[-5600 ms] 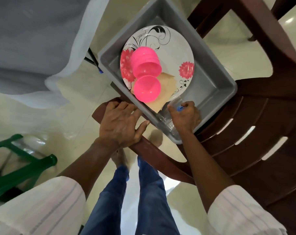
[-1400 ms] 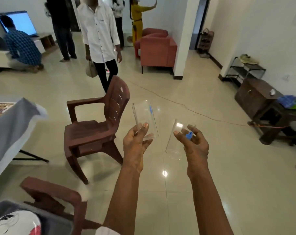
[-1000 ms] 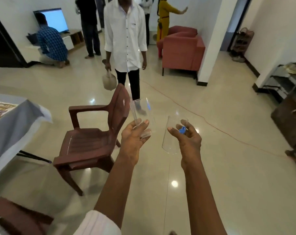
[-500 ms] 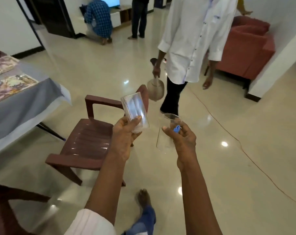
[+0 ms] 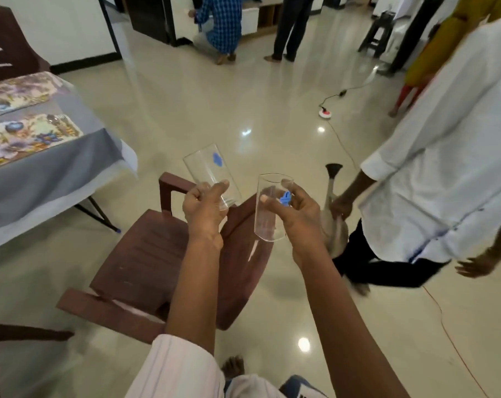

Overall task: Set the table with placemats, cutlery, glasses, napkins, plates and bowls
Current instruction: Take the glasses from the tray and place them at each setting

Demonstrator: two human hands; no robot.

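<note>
**Left tumbler (image 5: 209, 170) and right tumbler (image 5: 269, 208) held in mid-air**

The left tumbler is gripped near its base by the curled fingers and thumb of the left hand (image 5: 204, 209), with its mouth tilted up and to the left. The right tumbler is pinched around its middle by the right hand (image 5: 298, 216), rim upward, with a blue sticker beside the fingertips. The glasses are held near each other, apart, above a brown plastic chair (image 5: 146, 254). At the left, floral placemats (image 5: 28, 136) are laid on a grey-clothed table (image 5: 42, 173). A person in a white shirt (image 5: 444, 168) is seen at the right.
</note>
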